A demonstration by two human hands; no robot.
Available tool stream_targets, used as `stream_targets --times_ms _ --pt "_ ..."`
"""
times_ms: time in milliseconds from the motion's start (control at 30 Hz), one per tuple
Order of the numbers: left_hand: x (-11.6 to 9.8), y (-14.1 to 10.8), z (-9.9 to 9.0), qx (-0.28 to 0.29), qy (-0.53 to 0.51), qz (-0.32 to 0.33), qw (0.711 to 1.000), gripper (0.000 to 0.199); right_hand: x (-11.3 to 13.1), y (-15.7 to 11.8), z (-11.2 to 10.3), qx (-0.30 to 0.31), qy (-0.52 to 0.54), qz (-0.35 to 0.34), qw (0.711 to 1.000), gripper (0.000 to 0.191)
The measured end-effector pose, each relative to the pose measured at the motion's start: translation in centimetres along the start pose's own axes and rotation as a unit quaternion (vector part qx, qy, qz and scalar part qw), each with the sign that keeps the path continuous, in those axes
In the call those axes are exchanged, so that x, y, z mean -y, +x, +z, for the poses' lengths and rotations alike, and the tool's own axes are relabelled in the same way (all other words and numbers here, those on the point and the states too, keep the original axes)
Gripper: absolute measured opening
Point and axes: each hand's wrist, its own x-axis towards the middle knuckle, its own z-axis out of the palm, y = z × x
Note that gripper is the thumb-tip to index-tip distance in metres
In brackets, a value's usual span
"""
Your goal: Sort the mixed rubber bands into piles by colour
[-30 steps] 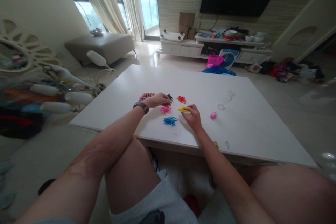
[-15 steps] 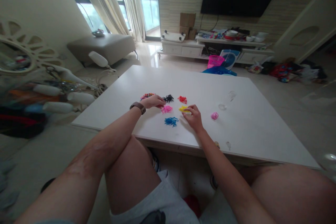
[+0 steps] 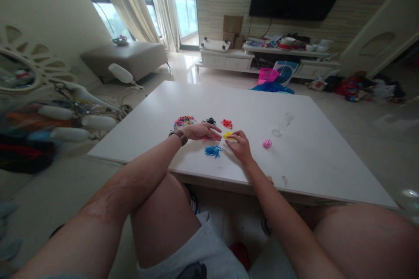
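My left hand, with a watch on its wrist, reaches over the pink pile, its fingers apart, and hides most of that pile. My right hand is at the yellow pile, thumb and fingers bent around its right side; whether it grips any piece is too small to tell. Behind my left hand lies a black pile, partly covered. A red pile sits behind the yellow one. Nearer to me is a blue pile. A multicoloured pile lies to the left.
The piles lie on a white table. On its right side are a pink round object, a clear ring and small clear pieces. A lamp with white shades stands beyond the left edge.
My left hand has moved right from beside the multicoloured pile to over the pink pile, and its fingers have spread. My right hand has barely moved.
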Motion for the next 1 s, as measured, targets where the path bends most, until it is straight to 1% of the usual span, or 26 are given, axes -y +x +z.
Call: stream_targets --times_ms 167,300,467,633,733,833,933,1000 --pt "0.3 0.5 1.5 0.027 0.019 -0.002 0.999 0.041 0.4 0.1 -0.1 0.019 0.003 -0.020 1.000 0.017" --pt "0.3 0.6 2.5 0.029 0.027 0.010 0.999 0.041 0.6 0.0 -0.2 0.030 0.015 -0.033 0.999 0.016" --pt "0.4 0.8 2.7 0.036 0.032 0.018 0.999 0.045 0.4 0.0 0.0 0.040 0.027 -0.042 0.998 0.012" --pt "0.2 0.9 2.8 0.028 0.047 0.019 0.998 0.041 0.4 0.0 -0.1 0.041 0.029 -0.045 0.998 0.007" --pt "-0.2 0.8 2.6 0.005 0.044 0.017 0.999 0.038 0.8 0.0 -0.3 0.015 0.030 -0.037 0.999 0.005" --pt "-0.5 0.6 2.1 -0.029 0.026 0.020 0.999 0.036 0.6 0.1 -0.4 -0.035 0.015 -0.006 0.999 0.007" --pt "-0.6 0.5 1.8 -0.042 0.005 0.016 0.999 0.035 -0.4 0.5 -0.5 -0.105 -0.038 0.050 0.993 0.010" --pt "-0.6 0.5 1.8 -0.041 -0.002 0.017 0.999 0.035 -1.4 0.9 -0.5 -0.133 -0.077 0.079 0.985 0.011"
